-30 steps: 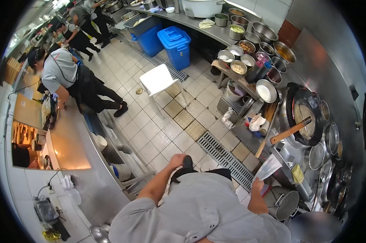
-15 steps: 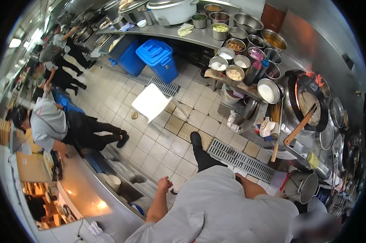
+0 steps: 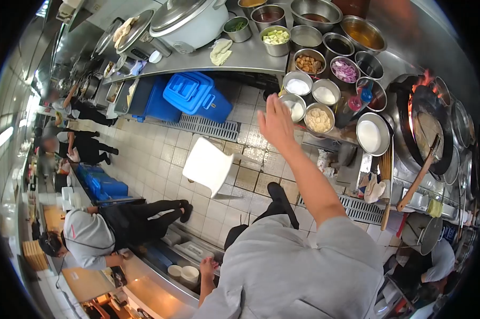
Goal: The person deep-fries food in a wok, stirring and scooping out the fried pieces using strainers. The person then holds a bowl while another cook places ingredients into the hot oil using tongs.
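Note:
My right hand reaches forward over the near edge of the seasoning counter, flat, with its fingers stretched out. Its fingertips overlap a metal bowl of white powder; whether they touch it I cannot tell. Beside that bowl stand another bowl of white powder and a bowl of pale yellowish paste or grains. Down at my left side, my left hand hangs near the steel counter, its fingers loosely curled and apart, with nothing visible in them.
A white chair stands ahead on the tiled floor, before a blue lidded bin. Flames rise around a wok at the right, with a wooden-handled strainer lying across it. A person works at the left counter; another bends at lower right.
My right arm has come up from beside my body and extended toward the bowls. The view has shifted closer to the seasoning counter. My left hand has dropped lower beside me.

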`<state>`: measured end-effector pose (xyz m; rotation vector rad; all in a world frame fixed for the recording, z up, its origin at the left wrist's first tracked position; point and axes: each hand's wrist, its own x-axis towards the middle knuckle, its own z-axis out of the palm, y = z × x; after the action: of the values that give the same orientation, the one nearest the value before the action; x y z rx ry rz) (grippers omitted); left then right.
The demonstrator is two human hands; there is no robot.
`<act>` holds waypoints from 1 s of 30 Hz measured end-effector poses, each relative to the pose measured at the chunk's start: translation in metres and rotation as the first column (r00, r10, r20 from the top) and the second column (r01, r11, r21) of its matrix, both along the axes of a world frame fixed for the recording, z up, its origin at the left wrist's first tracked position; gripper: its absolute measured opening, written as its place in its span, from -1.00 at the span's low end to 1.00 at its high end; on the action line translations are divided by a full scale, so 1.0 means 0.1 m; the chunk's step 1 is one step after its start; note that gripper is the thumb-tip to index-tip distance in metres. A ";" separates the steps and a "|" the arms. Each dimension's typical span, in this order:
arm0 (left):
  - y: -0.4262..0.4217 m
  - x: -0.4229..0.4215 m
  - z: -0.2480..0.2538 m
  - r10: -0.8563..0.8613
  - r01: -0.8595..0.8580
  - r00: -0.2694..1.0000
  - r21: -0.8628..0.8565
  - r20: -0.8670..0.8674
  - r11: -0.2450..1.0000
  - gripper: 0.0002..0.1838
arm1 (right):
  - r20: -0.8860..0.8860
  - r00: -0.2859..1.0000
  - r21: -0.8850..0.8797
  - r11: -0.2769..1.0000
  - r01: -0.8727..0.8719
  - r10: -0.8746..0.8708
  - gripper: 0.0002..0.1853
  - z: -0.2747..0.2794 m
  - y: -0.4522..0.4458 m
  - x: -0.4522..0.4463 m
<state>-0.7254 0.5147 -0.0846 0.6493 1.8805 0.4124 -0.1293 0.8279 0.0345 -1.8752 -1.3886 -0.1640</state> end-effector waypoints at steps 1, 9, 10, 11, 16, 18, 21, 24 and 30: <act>0.07 -0.01 0.00 0.003 -0.003 1.000 0.010 -0.008 1.000 -0.83 | -0.007 0.996 -0.167 0.982 0.087 -0.089 -0.37 -0.04 0.23 0.10; 0.60 0.27 0.16 -0.123 0.123 0.992 -0.010 -0.024 0.992 -0.85 | -0.155 0.979 -0.447 0.893 0.049 -0.131 -0.21 -0.53 1.17 0.20; 0.63 0.28 0.16 -0.123 0.123 0.992 -0.015 -0.040 0.992 -0.83 | -0.108 0.984 -0.445 0.892 0.081 -0.144 -0.21 -0.58 1.18 0.20; 0.71 0.28 0.14 -0.129 0.128 0.990 -0.017 -0.054 0.992 -0.81 | -0.061 0.985 -0.437 0.892 0.119 -0.161 -0.21 -0.48 1.15 0.18; 0.52 -0.48 -0.73 -0.196 0.196 0.980 0.104 -0.009 0.975 -0.72 | -0.021 0.922 -0.574 0.760 0.305 -0.386 -0.28 -0.37 1.18 0.16; 0.52 -0.48 -0.71 -0.288 0.290 0.954 0.005 -0.078 0.957 -0.72 | -0.061 0.990 -0.353 0.930 0.099 -0.129 -0.36 -0.52 1.28 0.25; 0.62 -0.51 -0.75 -0.388 0.386 0.919 -0.050 -0.067 0.921 -0.72 | -0.038 0.998 -0.154 0.987 -0.053 0.048 -0.49 -0.52 1.31 0.16; 0.87 -0.58 -0.86 -0.494 0.491 0.869 -0.078 -0.034 0.868 -0.71 | -0.132 0.977 0.058 0.985 -0.163 0.169 -0.70 -0.57 1.00 -0.24; 2.12 -0.66 -1.14 -0.603 0.618 0.782 -0.069 0.157 0.783 -0.70 | -0.615 0.787 -0.245 0.938 -0.245 0.045 -0.75 -0.98 -0.64 -1.41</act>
<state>-0.7911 0.7271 -0.1986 1.0798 1.4493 -0.0849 -0.2704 0.7643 -0.0637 -1.8184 -1.1331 0.7266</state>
